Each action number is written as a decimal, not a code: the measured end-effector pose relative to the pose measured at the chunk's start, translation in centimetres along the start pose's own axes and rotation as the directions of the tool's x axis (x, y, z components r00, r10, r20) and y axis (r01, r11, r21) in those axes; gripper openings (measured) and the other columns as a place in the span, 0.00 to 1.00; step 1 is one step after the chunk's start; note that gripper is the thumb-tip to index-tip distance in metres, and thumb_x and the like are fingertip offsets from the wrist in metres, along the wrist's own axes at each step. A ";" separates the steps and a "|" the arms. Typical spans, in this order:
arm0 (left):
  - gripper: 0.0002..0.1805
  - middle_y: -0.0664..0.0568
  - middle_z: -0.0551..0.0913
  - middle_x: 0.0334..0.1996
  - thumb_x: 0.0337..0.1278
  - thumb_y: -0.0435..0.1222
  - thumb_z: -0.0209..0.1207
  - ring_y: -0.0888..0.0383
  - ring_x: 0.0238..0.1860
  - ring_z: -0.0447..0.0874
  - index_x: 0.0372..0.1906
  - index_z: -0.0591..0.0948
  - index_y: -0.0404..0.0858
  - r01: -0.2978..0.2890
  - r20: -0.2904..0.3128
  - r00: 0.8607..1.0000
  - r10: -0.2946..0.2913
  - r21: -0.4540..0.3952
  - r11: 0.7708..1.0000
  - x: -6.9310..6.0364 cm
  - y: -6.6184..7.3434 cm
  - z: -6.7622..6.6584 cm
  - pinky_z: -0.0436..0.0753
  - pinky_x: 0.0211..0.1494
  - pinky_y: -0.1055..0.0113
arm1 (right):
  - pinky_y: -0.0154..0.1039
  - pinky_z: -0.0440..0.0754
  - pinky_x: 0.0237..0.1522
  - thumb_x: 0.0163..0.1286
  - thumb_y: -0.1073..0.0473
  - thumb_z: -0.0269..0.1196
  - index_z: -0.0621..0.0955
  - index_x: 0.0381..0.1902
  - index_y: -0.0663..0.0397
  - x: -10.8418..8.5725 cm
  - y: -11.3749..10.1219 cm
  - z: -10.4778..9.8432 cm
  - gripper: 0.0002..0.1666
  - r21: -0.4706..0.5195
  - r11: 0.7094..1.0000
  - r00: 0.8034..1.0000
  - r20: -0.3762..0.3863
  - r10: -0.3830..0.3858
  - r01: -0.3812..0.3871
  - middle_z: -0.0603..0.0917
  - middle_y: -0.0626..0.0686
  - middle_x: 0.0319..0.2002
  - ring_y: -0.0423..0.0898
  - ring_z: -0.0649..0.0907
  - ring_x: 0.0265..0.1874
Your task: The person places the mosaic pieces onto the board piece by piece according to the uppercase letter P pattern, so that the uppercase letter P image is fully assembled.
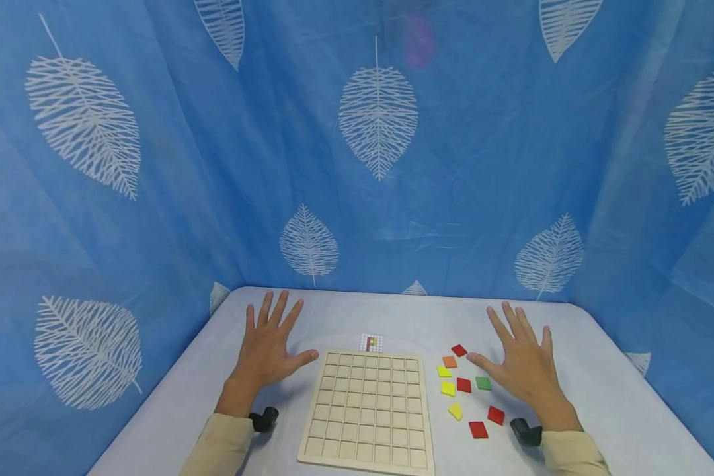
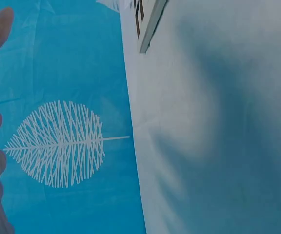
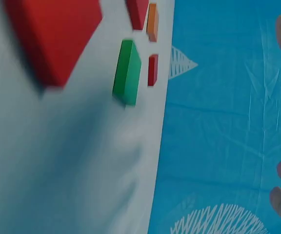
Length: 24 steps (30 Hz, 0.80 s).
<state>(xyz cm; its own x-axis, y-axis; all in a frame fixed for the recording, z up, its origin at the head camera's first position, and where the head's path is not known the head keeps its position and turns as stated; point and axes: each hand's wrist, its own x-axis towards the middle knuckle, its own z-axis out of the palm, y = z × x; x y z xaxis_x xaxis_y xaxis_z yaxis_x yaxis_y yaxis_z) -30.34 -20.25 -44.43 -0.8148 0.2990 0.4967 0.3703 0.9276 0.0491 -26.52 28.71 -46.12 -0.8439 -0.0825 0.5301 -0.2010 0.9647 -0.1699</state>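
Observation:
My left hand hovers with fingers spread over the white table, left of a wooden grid board. On the other side my right hand is spread too, just right of several loose coloured tiles. Neither hand holds anything. Among the tiles are a green tile, an orange tile, a yellow tile with a rounded edge and a red tile. The right wrist view shows the green tile close up. The board's squares hold no tiles.
A small printed card with a coloured grid pattern lies behind the board. A blue curtain with white leaf prints surrounds the table at the back and sides. Black wrist cameras, such as the left one, sit at both wrists.

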 end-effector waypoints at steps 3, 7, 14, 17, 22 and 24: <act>0.54 0.45 0.52 0.81 0.49 0.72 0.60 0.38 0.81 0.42 0.79 0.59 0.52 -0.001 -0.007 1.000 0.001 -0.054 0.999 -0.3 0.2 0.0 0.43 0.74 0.27 | 0.81 0.43 0.67 0.56 0.28 0.67 0.57 0.80 0.41 0.4 -0.6 0.3 0.60 0.028 1.000 1.000 0.008 -0.002 0.002 0.59 0.62 0.78 0.66 0.56 0.77; 0.51 0.45 0.55 0.80 0.51 0.68 0.61 0.38 0.80 0.48 0.78 0.62 0.52 -0.002 -0.009 1.000 0.001 -0.098 0.995 -0.8 0.4 -0.2 0.51 0.73 0.28 | 0.80 0.48 0.66 0.58 0.30 0.68 0.62 0.78 0.42 0.7 -1.3 0.8 0.56 0.074 0.997 0.999 0.041 0.011 -0.014 0.62 0.63 0.76 0.67 0.59 0.74; 0.45 0.44 0.64 0.76 0.52 0.63 0.65 0.37 0.77 0.58 0.74 0.69 0.50 -0.008 0.005 1.000 0.009 -0.220 0.975 -1.5 1.4 -0.6 0.62 0.68 0.28 | 0.73 0.68 0.61 0.61 0.40 0.72 0.72 0.71 0.49 0.8 -2.1 1.2 0.44 0.185 0.981 0.996 0.085 0.038 -0.053 0.72 0.64 0.68 0.66 0.72 0.66; 0.45 0.46 0.65 0.76 0.52 0.59 0.67 0.38 0.77 0.60 0.75 0.67 0.52 0.025 0.084 0.996 0.001 -0.309 0.951 -2.0 1.9 -0.5 0.63 0.68 0.29 | 0.68 0.76 0.56 0.63 0.44 0.71 0.77 0.66 0.51 0.9 -2.3 1.3 0.37 0.222 0.972 0.989 0.143 0.045 -0.076 0.76 0.63 0.62 0.64 0.76 0.61; 0.45 0.47 0.61 0.78 0.54 0.56 0.68 0.40 0.78 0.57 0.77 0.64 0.53 0.133 0.272 0.962 0.000 -0.471 0.872 -3.3 2.5 0.3 0.62 0.70 0.30 | 0.56 0.84 0.48 0.64 0.45 0.71 0.81 0.61 0.48 0.9 -3.1 1.9 0.30 0.297 0.941 0.953 0.293 0.074 -0.164 0.81 0.57 0.56 0.57 0.81 0.53; 0.45 0.46 0.62 0.77 0.54 0.55 0.69 0.39 0.77 0.58 0.77 0.65 0.51 0.154 0.313 0.950 0.015 -0.509 0.847 -3.9 2.6 0.7 0.63 0.70 0.31 | 0.53 0.85 0.47 0.64 0.45 0.71 0.81 0.61 0.47 0.8 -3.5 2.1 0.30 0.339 0.918 0.936 0.342 0.086 -0.208 0.82 0.54 0.56 0.53 0.81 0.51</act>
<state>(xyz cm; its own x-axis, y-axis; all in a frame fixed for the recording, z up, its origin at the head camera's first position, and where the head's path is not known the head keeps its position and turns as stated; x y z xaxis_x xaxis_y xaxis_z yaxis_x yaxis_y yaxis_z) -26.56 -18.87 -46.88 -0.9077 0.3680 0.2015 0.4151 0.7176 0.5593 -27.55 24.78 -46.89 -0.9771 -0.0801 0.1970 -0.1774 0.8179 -0.5474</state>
